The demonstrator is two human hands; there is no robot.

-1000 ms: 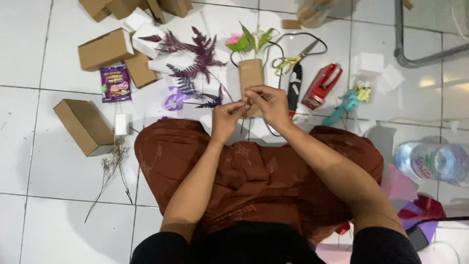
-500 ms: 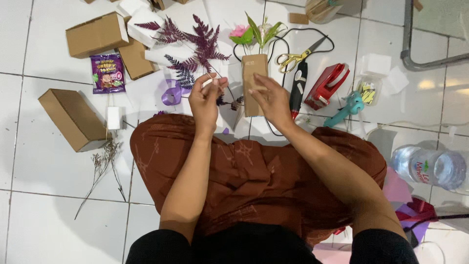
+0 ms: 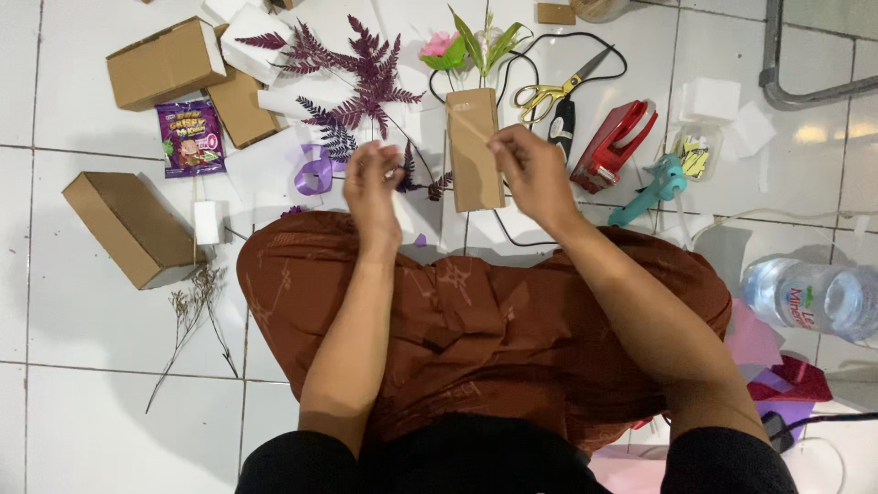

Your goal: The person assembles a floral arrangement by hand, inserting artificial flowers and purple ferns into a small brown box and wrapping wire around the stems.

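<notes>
the fingers of the right hand (image 3: 535, 174) are pressed together in a pinch at the upper right edge of a small brown paper box (image 3: 474, 149), and a thin pale strip, hard to make out, seems to run from them across the box. the fingers of the left hand (image 3: 373, 187) are curled in and bunched close, thumb against fingertips; what they pinch is too small to tell. the box is tall, narrow and plain tan, standing on the white tiled floor (image 3: 55, 91) just past the person's knees, between the two hands, with green leaves and a pink flower (image 3: 441, 43) sticking out of its top. purple fern sprigs (image 3: 361, 78) lie to its left beside a purple ribbon (image 3: 315, 172). yellow-handled scissors (image 3: 549, 90) and a red stapler (image 3: 615, 144) lie to its right. further left are cardboard boxes (image 3: 128, 224) and dried twigs (image 3: 197, 306).
</notes>
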